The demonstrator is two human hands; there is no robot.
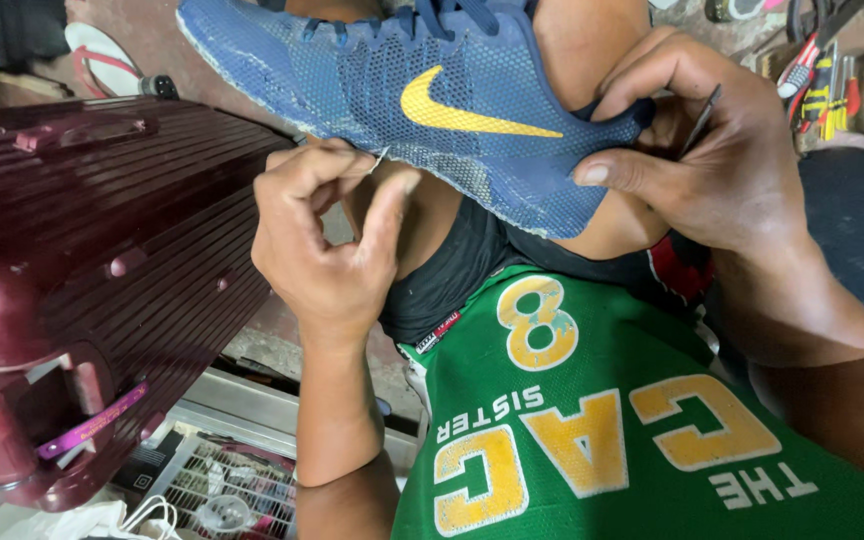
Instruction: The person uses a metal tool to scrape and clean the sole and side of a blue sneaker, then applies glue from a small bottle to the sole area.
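Observation:
A blue mesh sports shoe (pixel 452 110) with a yellow logo rests across my knee, sole edge turned toward me. My right hand (pixel 722 160) grips its heel, thumb pressed on the mesh, and a thin dark metal tool (pixel 702 118) sticks up between its fingers. My left hand (pixel 327 235) is just below the shoe's midsole, with thumb and forefinger pinched on a fine pale thread or needle (pixel 380 160) at the sole edge. I wear a green jersey (pixel 602 430) with yellow lettering.
A maroon ribbed hard suitcase (pixel 102 260) fills the left side, close to my left forearm. A flip-flop (pixel 102 55) lies on the floor at the top left. Hand tools (pixel 822 85) with red and yellow handles lie at the top right. A white wire rack (pixel 222 485) sits below.

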